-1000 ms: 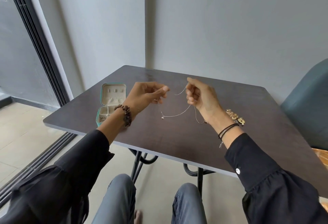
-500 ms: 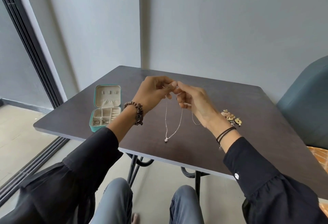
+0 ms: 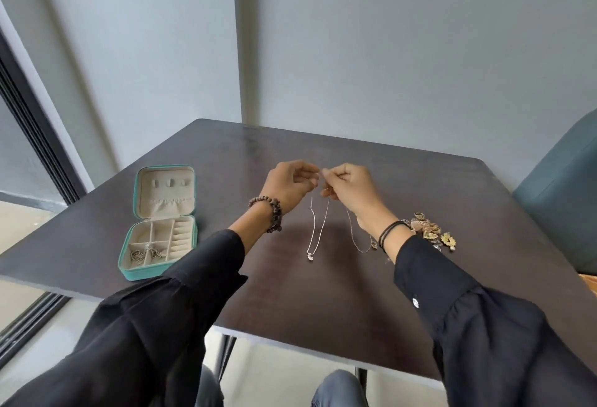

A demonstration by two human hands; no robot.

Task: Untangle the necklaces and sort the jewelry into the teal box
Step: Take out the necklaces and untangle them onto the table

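A dark wooden table (image 3: 323,309) fills the view, set in a grey-walled corner, and two black sleeves reach in over its near edge. Close to the near-left corner lies the teal box (image 3: 142,272), lid flat open. Its front compartments already hold some silvery chains, though I cannot tell which pieces.

Above the middle of the table hangs a thin silver necklace (image 3: 318,229). Its small pendant (image 3: 310,257) dangles at the bottom of a long narrow loop, seemingly just clear of the wood. A second loop sags under the right wrist.

Higher up, the left hand (image 3: 290,185) and the right hand (image 3: 350,190) meet. Both sets of fingers are curled in tight and pinch the chain at the same spot, tips touching. That spot is probably a knot or the clasp, but it is too fine to make out.

To do this step well, hold the pinch light and tease the strands apart sideways, since pulling would tighten any snarl. Letting the pendant hang free helps its weight straighten the chain.

A heap of gold jewelry (image 3: 429,230) waits just beyond the right wrist, toward the right edge. A teal chair (image 3: 562,200) stands past that edge, and the wall (image 3: 387,51) rises behind the far edge.
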